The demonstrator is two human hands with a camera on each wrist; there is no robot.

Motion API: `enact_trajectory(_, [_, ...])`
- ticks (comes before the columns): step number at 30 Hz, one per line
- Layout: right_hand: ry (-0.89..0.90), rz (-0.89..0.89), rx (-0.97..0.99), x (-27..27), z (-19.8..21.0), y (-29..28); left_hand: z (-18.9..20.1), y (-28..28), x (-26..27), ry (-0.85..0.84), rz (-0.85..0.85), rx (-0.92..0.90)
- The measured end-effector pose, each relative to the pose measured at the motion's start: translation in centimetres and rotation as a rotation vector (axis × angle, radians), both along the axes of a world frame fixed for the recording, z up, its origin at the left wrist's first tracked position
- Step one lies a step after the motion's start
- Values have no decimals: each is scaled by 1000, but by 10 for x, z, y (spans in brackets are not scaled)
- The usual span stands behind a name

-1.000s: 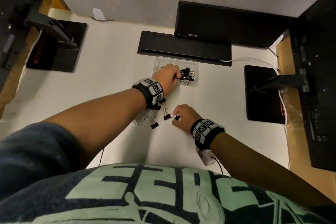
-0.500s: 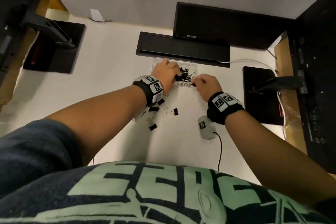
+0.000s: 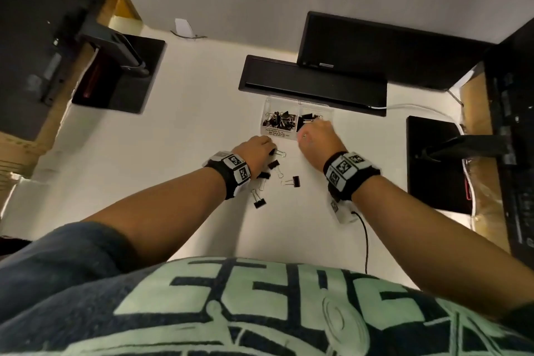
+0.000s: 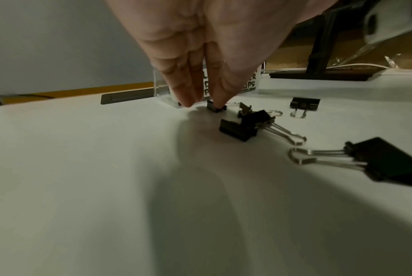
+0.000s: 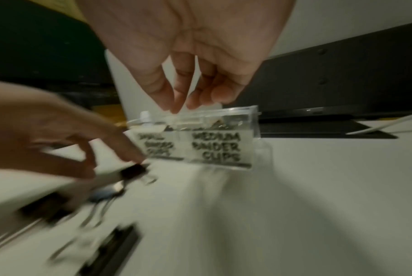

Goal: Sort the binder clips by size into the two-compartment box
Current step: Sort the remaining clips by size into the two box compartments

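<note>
Head view: your left hand is down among loose clips on the desk, near the clear box. Your right hand hangs over its right compartment.

Left wrist view: your fingertips pinch a small clip lying on the desk.

Right wrist view: blurred; your right fingers hang loosely apart, holding nothing, above the "MEDIUM" section.

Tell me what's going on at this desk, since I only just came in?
A person is sorting binder clips into a clear two-compartment box labelled small and medium. The left hand is down on the desk, its fingers pinching a small clip just in front of the box. The right hand hangs over the medium compartment, fingers loosely spread and holding nothing. Four more loose clips lie on the desk, and both compartments already hold clips.
</note>
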State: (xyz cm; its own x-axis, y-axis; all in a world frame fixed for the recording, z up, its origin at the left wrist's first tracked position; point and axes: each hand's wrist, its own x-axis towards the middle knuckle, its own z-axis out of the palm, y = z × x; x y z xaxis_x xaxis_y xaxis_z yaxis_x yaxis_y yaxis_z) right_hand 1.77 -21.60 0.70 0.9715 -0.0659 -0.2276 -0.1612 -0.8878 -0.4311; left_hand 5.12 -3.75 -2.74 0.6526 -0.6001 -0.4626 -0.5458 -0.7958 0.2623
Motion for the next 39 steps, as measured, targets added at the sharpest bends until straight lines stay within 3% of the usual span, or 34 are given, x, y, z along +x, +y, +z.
enact_trajectory(4, [218,152,13,-35,-18,16,-2,-1,1,-17,43,-3])
enact_trajectory(7, [278,184,-11,-48,-29,20,-3,-2,1,-31,54,-26])
enact_trajectory(15, [239,174,-47,-60,-42,19,-5,-2,-2,-110,5,-38])
enact_trajectory(21, [339,-1,61,-53,-38,18,-9,8,-6,-18,247,-142])
enact_trajectory(27, [229,-146,217,-33,-21,32,-8,29,-14,-13,427,-229])
enact_trajectory(32, [261,-114,212,-17,-22,51,0,40,-20,3,484,-227])
enact_trajectory(35, [292,-1,104,-15,-32,57,2,41,-24,29,477,-211])
enact_trajectory(39, [245,69,10,-18,-42,59,0,41,-28,109,386,-185])
